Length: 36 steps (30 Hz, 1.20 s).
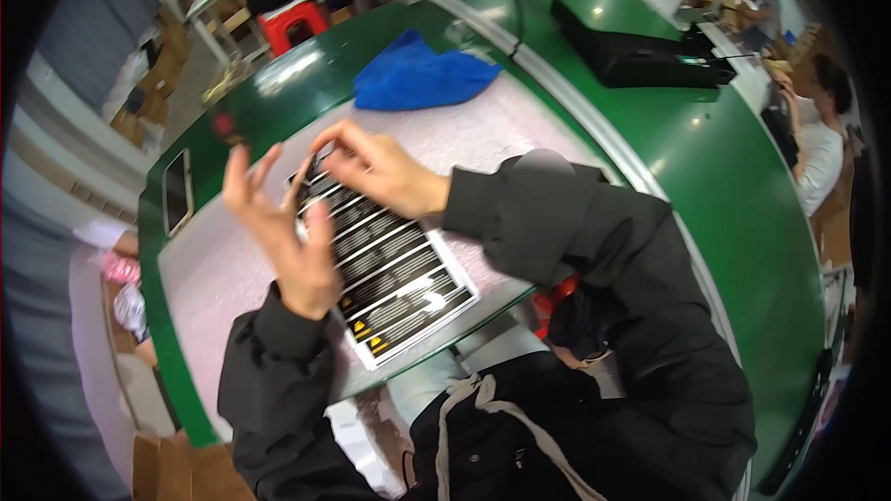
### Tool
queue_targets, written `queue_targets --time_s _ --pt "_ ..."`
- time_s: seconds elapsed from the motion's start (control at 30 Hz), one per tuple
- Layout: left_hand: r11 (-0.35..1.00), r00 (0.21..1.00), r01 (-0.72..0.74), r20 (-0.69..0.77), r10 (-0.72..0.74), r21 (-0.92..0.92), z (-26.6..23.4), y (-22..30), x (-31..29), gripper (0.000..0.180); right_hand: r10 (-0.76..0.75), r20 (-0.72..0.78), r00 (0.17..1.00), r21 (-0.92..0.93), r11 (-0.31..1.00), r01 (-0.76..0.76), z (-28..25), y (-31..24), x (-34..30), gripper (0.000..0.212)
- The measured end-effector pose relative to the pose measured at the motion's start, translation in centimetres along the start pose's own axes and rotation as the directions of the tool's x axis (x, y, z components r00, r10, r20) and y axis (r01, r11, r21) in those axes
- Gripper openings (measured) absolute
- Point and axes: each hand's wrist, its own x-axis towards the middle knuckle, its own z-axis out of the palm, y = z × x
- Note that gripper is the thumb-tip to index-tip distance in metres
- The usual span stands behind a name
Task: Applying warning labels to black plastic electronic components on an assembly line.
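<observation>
A sheet of black labels (pixel 394 264) with white dividing lines and yellow warning triangles at its near end lies slanted in front of me. My left hand (pixel 290 241) is raised over the sheet's left edge, its fingers spread and blurred, with nothing visible in them. At the sheet's far end my right hand (pixel 385 169) has its fingers curled together, close to the labels. A small dark bit shows at those fingertips; whether it is a label or the sheet's corner is too blurred to tell. Under the sheet is a pale pinkish mat (pixel 218 264).
A blue cloth (pixel 422 76) lies crumpled at the mat's far edge. To the left a phone (pixel 177 191) rests on the green table (pixel 148 315). Beyond a metal rail, a black angular part (pixel 640 54) sits on the green surface. Another person (pixel 817 144) works at far right; a red stool (pixel 292 30) stands behind the table.
</observation>
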Motion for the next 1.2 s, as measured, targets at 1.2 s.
queue_targets --time_s 1.2 --pt "0.994 0.989 0.103 0.101 -0.106 0.034 -1.1 -3.4 -0.5 0.061 -0.674 -0.683 -0.283 0.139 0.26 -0.955 -35.0 -16.4 -16.0 0.084"
